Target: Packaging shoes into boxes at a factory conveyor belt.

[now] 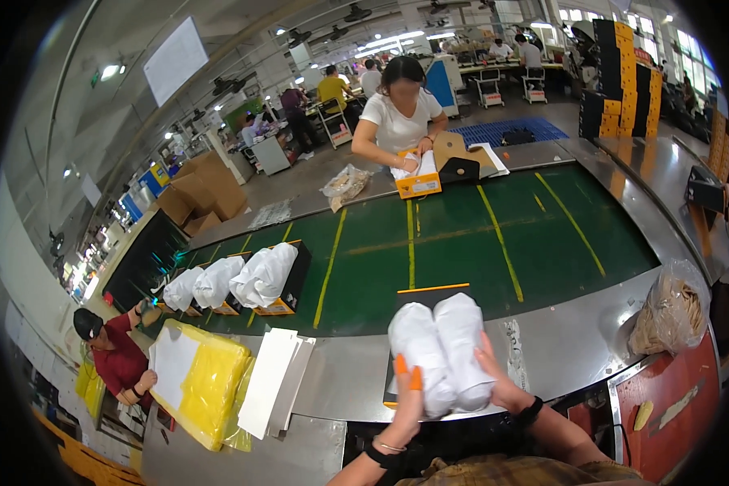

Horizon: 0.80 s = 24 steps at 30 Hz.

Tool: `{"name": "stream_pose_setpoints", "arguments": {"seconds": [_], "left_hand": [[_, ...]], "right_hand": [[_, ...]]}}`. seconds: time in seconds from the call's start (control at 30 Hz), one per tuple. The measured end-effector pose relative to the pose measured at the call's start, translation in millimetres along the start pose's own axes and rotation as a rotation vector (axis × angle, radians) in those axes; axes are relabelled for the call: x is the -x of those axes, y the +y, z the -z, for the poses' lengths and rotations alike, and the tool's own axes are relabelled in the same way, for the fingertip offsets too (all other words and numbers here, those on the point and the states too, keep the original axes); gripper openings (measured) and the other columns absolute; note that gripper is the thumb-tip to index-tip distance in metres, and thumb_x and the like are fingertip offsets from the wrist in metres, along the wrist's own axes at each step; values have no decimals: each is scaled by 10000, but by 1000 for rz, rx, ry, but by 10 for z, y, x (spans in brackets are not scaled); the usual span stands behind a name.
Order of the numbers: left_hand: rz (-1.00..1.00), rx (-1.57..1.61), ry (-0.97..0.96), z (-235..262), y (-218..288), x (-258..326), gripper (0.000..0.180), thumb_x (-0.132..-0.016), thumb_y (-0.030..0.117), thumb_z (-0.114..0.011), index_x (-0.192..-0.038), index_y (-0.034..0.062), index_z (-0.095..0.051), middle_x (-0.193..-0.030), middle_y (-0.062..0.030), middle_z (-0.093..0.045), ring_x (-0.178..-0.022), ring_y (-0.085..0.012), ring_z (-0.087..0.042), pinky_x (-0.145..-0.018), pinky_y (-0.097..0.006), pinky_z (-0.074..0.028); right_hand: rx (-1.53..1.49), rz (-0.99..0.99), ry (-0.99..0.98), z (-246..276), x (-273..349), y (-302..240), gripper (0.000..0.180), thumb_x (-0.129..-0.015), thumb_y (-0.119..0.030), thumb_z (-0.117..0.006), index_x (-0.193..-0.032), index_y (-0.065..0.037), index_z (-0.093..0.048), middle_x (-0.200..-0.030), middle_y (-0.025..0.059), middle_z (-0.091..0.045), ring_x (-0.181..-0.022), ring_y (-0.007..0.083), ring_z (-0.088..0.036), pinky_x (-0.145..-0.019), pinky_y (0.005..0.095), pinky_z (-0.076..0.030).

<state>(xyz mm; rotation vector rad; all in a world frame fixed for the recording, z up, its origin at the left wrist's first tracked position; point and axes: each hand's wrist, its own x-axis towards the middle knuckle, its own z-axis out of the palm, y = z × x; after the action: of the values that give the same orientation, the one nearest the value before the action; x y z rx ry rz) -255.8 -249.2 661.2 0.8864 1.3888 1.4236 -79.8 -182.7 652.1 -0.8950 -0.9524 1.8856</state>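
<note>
Two long white paper-wrapped bundles (440, 352) lie side by side in front of me, at the near edge of the green conveyor belt. My left hand (409, 401), with orange covers on two fingers, presses against the left bundle's near side. On the opposite side, my right hand (502, 382) grips the right bundle with its fingers along the paper. Beneath them is a black box with an orange edge (433, 288), mostly hidden by the wrapping. What the paper holds does not show.
Several open boxes with white bundles (266, 274) stand on the belt (373, 251) at left. Across it, a person handles an orange box (419, 185). White sheets (269, 381) and a yellow plastic-wrapped stack (211, 377) lie left; a clear bag (671, 312) sits right.
</note>
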Motion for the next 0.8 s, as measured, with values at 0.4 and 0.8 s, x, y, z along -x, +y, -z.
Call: {"name": "stream_pose_setpoints", "arguments": {"seconds": [0.4,0.8], "left_hand": [[89,-163,-938,-1460,-232,39,666,-968,338,-532,-1481,10,-262,-1553,-198,-225,-1432,-272,-243,-1146,-332,-225],[289,-72,54,1199,-252,-843,412,-1003,257,-482,-1308,-19,-497,-1231,-135,-596,-1129,-172,-547,-990,-328,-423]], "right_hand": [[107,157,289,2436,763,-689,721,-910,-280,-621,-1477,-13,-265,-1430,172,-411,-1300,285,-439,-1063,390,-377],[877,381,1,170,386,-295,719,-823,-316,-722,-1415,-41,-419,-1527,282,-225,-1416,389,-256,-1126,417,-263]]}}
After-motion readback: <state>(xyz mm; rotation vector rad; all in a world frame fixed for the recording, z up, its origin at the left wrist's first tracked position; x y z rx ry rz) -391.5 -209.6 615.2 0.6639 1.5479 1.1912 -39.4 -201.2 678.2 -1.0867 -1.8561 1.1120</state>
